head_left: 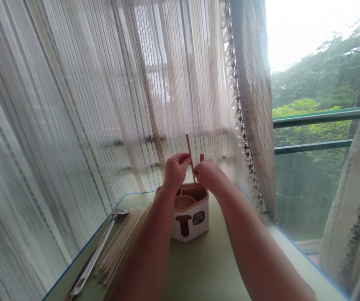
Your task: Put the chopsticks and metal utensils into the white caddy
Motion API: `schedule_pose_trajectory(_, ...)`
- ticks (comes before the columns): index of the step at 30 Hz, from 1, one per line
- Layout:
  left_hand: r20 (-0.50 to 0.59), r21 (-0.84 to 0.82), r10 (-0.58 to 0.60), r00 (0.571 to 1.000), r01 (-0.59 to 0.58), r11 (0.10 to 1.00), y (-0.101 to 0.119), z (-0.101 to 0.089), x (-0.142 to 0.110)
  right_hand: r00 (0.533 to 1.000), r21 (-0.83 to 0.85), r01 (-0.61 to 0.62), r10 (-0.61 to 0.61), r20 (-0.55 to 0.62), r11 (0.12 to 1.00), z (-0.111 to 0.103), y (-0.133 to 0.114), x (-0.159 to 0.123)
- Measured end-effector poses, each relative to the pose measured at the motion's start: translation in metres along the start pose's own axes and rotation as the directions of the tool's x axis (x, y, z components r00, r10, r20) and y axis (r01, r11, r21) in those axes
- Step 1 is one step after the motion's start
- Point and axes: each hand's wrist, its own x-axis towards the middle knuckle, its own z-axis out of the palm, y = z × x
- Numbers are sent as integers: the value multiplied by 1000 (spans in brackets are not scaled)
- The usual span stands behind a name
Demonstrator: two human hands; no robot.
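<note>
Both my hands are raised over a white utensil holder (191, 221) with a brown mushroom print and divided compartments. My left hand (176, 169) pinches a reddish-brown chopstick (189, 150) that stands nearly upright, its lower end inside the back compartment of the holder. My right hand (207, 173) is closed around a second reddish stick (201, 157), only its top showing above the fingers. A round wooden piece (184, 201) sits in the front compartment of the holder.
A bundle of pale wooden chopsticks (122, 242) and a long metal ladle (100, 248) lie on the green mat (205, 267) at the left. Sheer striped curtains hang close behind; a window with railings is on the right.
</note>
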Motion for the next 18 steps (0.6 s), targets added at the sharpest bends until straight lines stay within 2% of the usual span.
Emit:
schedule_pose_trajectory(2,60,3,-21,998,21,1000,-9,4,-1,999,-24,-10,11,54,1000,2,1,-1)
schedule_pose_trajectory(5,89,15,-67,994,66,998,-22,8,-3,987,9,-3,2,164,1000,-3,3,-6)
schedule_pose_trajectory(7,99,17,-96,990,95,995,-27,9,-3,972,75,-15,-3,237,997,-12,5,-11)
schedule_pose_trajectory(9,135,20,-119,984,117,993,-29,8,-4,967,171,-45,0,255,984,-21,10,-16)
schedule_pose_trajectory(11,197,29,-150,969,147,989,-27,6,-5,978,256,-91,38,205,962,-30,16,-18)
schedule_pose_trajectory(13,284,56,-191,940,182,982,-24,3,-7,989,309,-134,107,104,941,-37,22,-20)
schedule_pose_trajectory(16,388,150,-256,886,213,965,-20,1,-10,978,354,-171,202,-51,919,-41,28,-21)
schedule_pose_trajectory(18,406,227,-287,868,208,951,-18,0,-11,967,368,-188,237,-92,911,-37,30,-18)
